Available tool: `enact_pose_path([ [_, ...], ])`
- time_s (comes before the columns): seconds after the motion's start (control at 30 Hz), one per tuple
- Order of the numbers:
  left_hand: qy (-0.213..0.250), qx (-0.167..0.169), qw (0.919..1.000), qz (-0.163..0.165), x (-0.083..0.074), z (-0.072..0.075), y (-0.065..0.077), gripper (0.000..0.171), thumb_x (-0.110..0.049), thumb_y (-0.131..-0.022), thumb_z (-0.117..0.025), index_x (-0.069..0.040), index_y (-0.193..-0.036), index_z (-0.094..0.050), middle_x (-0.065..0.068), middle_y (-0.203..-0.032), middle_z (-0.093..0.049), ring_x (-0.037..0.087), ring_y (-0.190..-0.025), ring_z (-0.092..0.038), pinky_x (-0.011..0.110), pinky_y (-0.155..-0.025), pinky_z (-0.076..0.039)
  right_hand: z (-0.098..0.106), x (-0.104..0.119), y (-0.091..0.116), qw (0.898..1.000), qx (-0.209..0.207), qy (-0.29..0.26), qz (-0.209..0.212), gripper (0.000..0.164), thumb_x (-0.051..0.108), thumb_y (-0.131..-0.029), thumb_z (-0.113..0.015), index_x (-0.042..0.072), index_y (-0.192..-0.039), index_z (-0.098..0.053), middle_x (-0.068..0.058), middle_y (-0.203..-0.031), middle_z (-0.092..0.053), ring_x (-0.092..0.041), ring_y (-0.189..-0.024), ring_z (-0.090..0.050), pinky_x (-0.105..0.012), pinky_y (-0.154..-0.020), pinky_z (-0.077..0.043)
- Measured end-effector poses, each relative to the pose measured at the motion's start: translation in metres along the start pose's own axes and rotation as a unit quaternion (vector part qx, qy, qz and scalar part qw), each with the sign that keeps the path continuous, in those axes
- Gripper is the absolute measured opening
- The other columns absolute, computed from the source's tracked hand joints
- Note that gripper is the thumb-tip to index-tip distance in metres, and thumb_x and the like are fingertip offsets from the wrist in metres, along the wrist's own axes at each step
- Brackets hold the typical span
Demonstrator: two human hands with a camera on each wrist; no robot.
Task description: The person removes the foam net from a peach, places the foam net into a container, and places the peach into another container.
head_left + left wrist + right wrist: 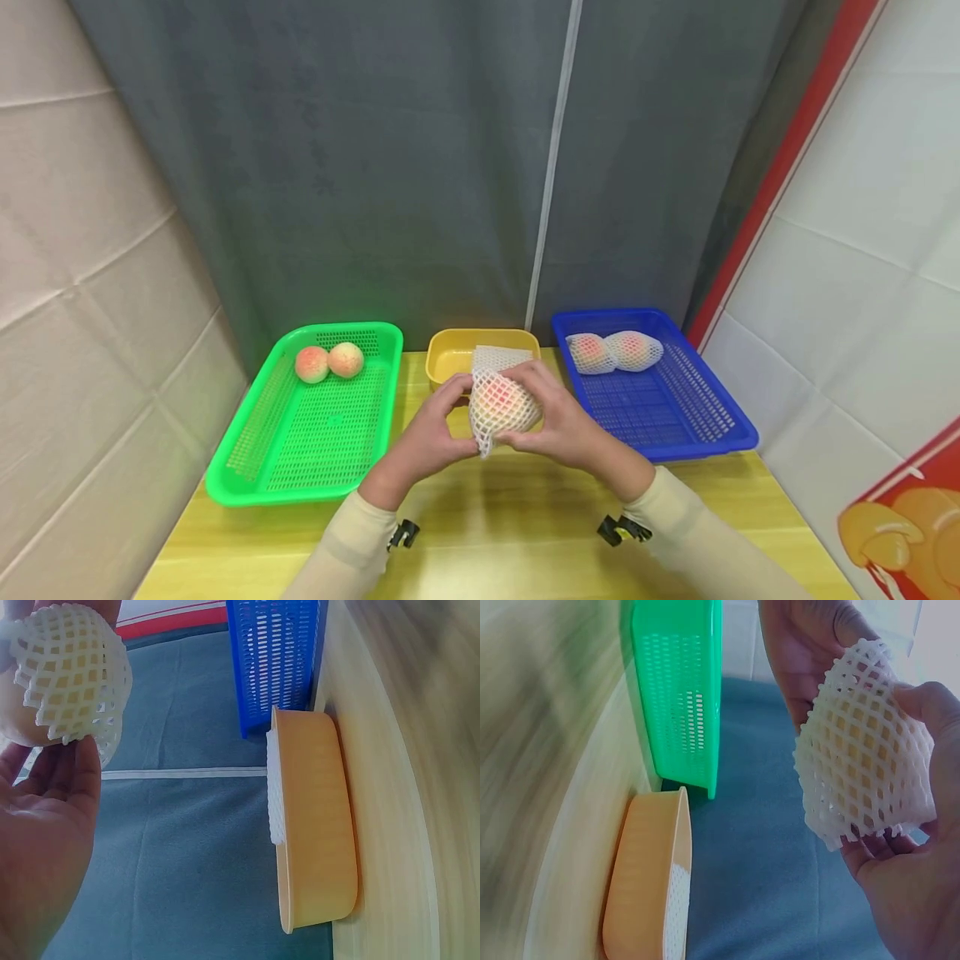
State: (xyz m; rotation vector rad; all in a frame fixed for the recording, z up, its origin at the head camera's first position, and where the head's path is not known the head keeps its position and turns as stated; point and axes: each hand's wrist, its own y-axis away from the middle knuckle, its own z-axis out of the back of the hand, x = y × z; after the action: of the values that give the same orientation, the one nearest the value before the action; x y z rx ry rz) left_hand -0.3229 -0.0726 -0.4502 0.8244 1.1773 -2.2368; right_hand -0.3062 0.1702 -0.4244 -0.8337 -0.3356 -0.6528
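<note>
Above the front of the table, both hands hold a peach in a white foam net sleeve. My left hand grips its left side, where the sleeve narrows, with thumb below and fingers above. From the other side my right hand curls round the sleeved peach, thumb and fingers on the net. The left wrist view shows part of the peach's skin bare beside the net's edge. Behind the hands, a yellow basin contains white foam nets, partly hidden in the head view.
To the left, a green basket contains two bare peaches. A blue basket on the right holds two netted peaches. The wooden table backs onto a grey curtain, with white walls at both sides.
</note>
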Motion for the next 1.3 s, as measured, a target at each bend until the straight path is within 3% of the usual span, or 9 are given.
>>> enact_pose_path([
  [0.43,-0.025,0.009,0.9996,0.006,-0.0020,-0.0026,-0.0008,0.077,-0.030,-0.075,-0.091,-0.025,-0.138,-0.049,-0.007,-0.132,-0.055,0.015,-0.119,-0.057,0.039,-0.102,-0.048,-0.0049,-0.0005,0.0001,0.999,0.003,-0.029,-0.012,0.074,0.042,-0.078,-0.088,0.020,-0.140,-0.053,0.003,-0.133,-0.050,-0.017,-0.118,-0.052,-0.030,-0.096,-0.050],
  [1.0,-0.049,0.014,0.9986,0.013,-0.0016,-0.0001,0.0014,0.073,-0.028,-0.074,-0.091,-0.024,-0.135,-0.051,-0.008,-0.127,-0.057,0.013,-0.113,-0.058,0.035,-0.097,-0.050,-0.0026,-0.0018,0.0032,1.000,0.001,-0.021,-0.001,0.073,0.042,-0.077,-0.088,0.019,-0.138,-0.055,0.002,-0.133,-0.052,-0.016,-0.119,-0.052,-0.032,-0.098,-0.049],
  [1.3,-0.042,0.004,0.9989,0.020,0.0007,0.0063,0.0017,0.074,-0.015,-0.067,-0.088,-0.025,-0.132,-0.054,-0.009,-0.122,-0.060,0.012,-0.110,-0.061,0.041,-0.097,-0.051,0.0031,-0.0035,0.0018,0.998,-0.043,-0.019,0.043,0.060,0.027,-0.075,-0.092,0.014,-0.127,-0.063,0.002,-0.123,-0.061,-0.018,-0.114,-0.058,-0.032,-0.097,-0.050],
])
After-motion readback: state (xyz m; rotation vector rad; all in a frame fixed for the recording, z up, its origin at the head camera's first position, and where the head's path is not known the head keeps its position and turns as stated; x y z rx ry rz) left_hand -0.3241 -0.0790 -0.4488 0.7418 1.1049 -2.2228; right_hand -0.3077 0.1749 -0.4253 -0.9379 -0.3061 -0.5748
